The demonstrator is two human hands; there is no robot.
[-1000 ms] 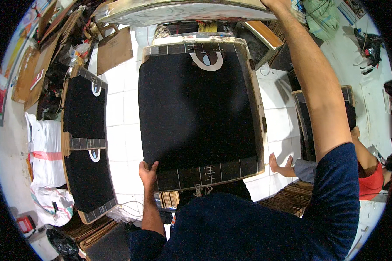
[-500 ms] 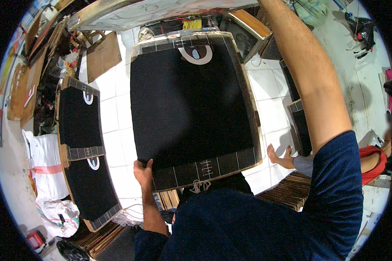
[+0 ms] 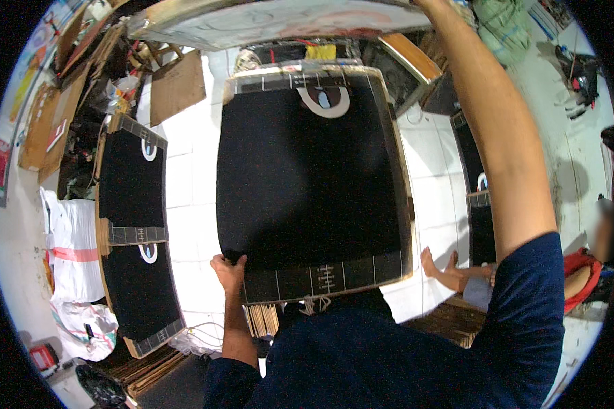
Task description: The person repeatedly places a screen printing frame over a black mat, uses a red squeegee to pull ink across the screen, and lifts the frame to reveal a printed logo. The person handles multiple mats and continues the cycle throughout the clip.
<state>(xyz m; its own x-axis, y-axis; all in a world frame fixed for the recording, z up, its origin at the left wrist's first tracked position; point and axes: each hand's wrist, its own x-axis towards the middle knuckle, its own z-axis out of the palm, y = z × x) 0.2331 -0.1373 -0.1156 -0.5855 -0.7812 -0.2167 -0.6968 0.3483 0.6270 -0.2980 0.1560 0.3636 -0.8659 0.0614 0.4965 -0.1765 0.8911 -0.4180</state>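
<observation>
A black cloth panel (image 3: pixel 307 184) with a printed white-ringed cartoon eye (image 3: pixel 325 102) near its far edge lies on a board (image 3: pixel 293 285) marked with pale lines. My left hand (image 3: pixel 228 271) grips the cloth's near left corner, thumb on top and the other fingers curled at the board's edge. My right arm reaches up past the board's right side to the large pale framed screen (image 3: pixel 286 28) above its far end. Only a sliver of my right hand (image 3: pixel 424 3) shows at the top edge; its fingers are hidden.
More boards with black panels (image 3: pixel 133 191) stand at left and one at right (image 3: pixel 481 218). White sacks (image 3: pixel 75 255) lie at far left. A person's bare feet (image 3: pixel 440 269) are near the right side, on white floor tiles (image 3: pixel 192 204). Stacked brown sheets (image 3: pixel 260 320) sit below the board.
The whole view has shifted, so things appear slightly lower and further right. My left hand stays at the cloth's corner, and my right arm stays raised toward the screen.
</observation>
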